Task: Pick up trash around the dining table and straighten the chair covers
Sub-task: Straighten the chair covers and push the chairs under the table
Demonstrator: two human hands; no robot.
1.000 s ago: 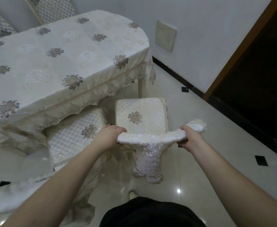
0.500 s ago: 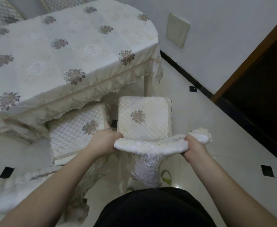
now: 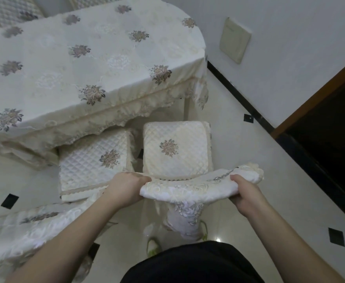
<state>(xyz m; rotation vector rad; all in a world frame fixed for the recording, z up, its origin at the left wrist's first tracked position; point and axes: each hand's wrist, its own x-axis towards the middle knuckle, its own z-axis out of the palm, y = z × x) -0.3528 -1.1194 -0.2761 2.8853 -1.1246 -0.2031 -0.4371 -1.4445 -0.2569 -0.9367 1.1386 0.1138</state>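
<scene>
A dark garment [image 3: 192, 264] is filling the bottom edge of the view, and just beyond it a shoe with green trim [image 3: 152, 245] is standing on the pale glossy floor [image 3: 259, 160]. Both forearms are reaching forward over it. The left hand [image 3: 124, 188] is gripping the left end of the chair back cover [image 3: 188, 188], fingers curled round the lace edge. The right hand [image 3: 243, 196] is clenching the right end, where the cloth is bunching up past the thumb. The cover is stretching between the two hands across the chair top, and an embroidered flap [image 3: 185, 219] is hanging down from its middle, hiding the chair back and part of the floor. At lower left, the covered back of a second chair [image 3: 18, 225] is lying across the left forearm's side of the view.

Beyond the hands, two quilted seat cushions are sitting side by side: the right cushion [image 3: 176, 149] just behind the held cover, the left cushion [image 3: 94, 160] partly tucked under the table's lace hem. The dining table [image 3: 90, 64], draped in a flowered cloth, is overhanging both seats. Farther off, a wall plate [image 3: 234, 40] is showing on the white wall, and a dark doorway [image 3: 328, 127] is opening at right.
</scene>
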